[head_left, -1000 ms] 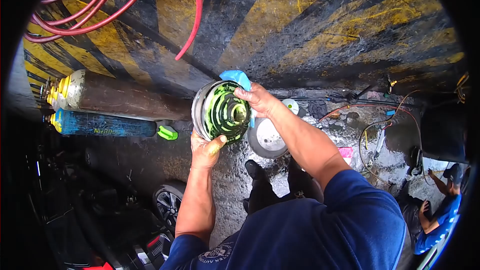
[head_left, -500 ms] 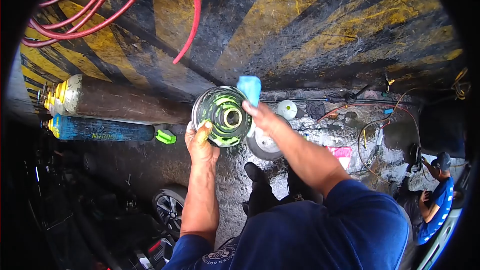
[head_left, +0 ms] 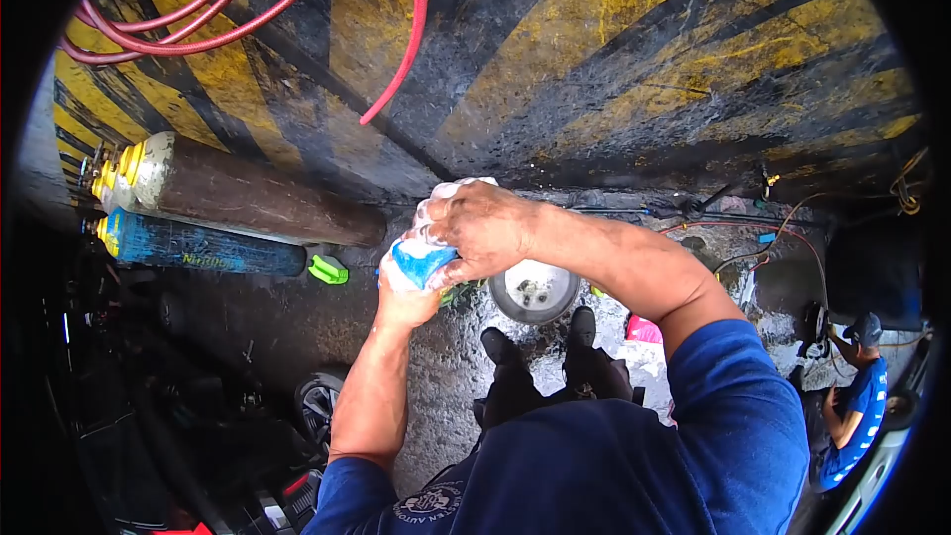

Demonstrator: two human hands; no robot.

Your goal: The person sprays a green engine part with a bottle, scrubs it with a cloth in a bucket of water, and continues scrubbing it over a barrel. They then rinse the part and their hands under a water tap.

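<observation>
Close together in front of my body, both hands are raised over the floor. My right hand [head_left: 480, 230] is bent over white suds, its fingers closed around a blue cloth or sponge [head_left: 421, 260]. Suds cover much of my left hand [head_left: 408, 302], which is closed below and left of it on the round part. That part is nearly all hidden by my hands and the suds; only a bit of green [head_left: 449, 295] shows under my right hand.
A round metal basin [head_left: 535, 289] stands on the floor near my feet. Brown [head_left: 267, 188] and blue [head_left: 208, 246] gas cylinders lie left, beside a green object [head_left: 328, 269]. A red hose [head_left: 411, 40] hangs above. Another person [head_left: 857, 401] is at far right, near a car.
My right hand has moved left with the blue cloth, over my left hand and the round part. The part's face, visible before, is now mostly covered. The view has shifted slightly.
</observation>
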